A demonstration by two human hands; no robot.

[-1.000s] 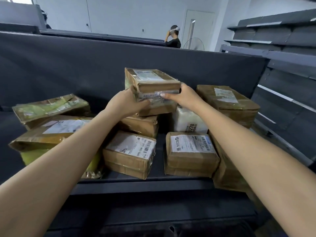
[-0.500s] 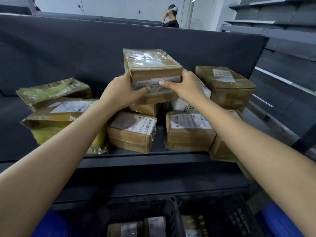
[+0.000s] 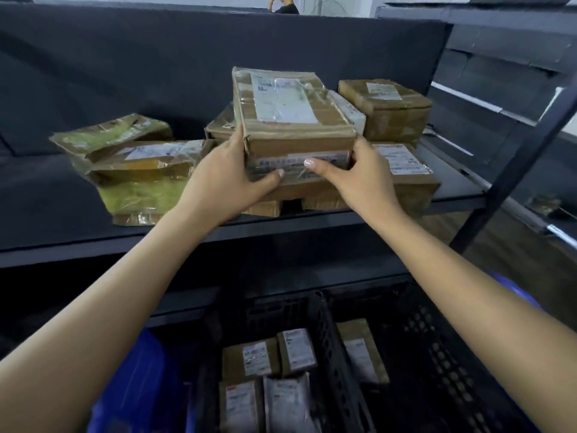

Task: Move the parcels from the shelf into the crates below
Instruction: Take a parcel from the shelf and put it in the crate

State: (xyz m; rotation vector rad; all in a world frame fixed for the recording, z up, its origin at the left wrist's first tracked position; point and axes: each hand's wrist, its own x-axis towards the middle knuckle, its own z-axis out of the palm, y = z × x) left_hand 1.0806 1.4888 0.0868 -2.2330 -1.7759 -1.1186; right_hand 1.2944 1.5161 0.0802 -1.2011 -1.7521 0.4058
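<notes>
left black crate: sitting just below the shelf's front edge with its open top facing up, probably so a parcel is travelling only a short way down.
crated parcels: four small labelled parcels are lying flat and side by side against the crate's right wall, leaving its far end free.
right black crate: standing wall to wall with the left one and carrying one parcel near the shared wall.
left hand: gripping the taped carton at its near left corner. the thumb is lying across the front face and the fingers are curling behind, out of sight.
right hand: gripping the near right corner in the same way, with the thumb pressing the front face. the two thumbs are nearly meeting, which looks like a two-sided clamp for a bulky load.
taped carton: being held over the middle of the shelf's front edge, above the stack, with its label side tilting toward the camera. whether it is touching the parcels beneath is hidden.
shelf: bearing the remaining parcels, so the task is looking far from done.
green-filled bags: slumping one on another toward the shelf's left side.
labelled carton: lying at the right front corner, just beside the right hand.
square box: sitting on top toward the right back corner.
</notes>
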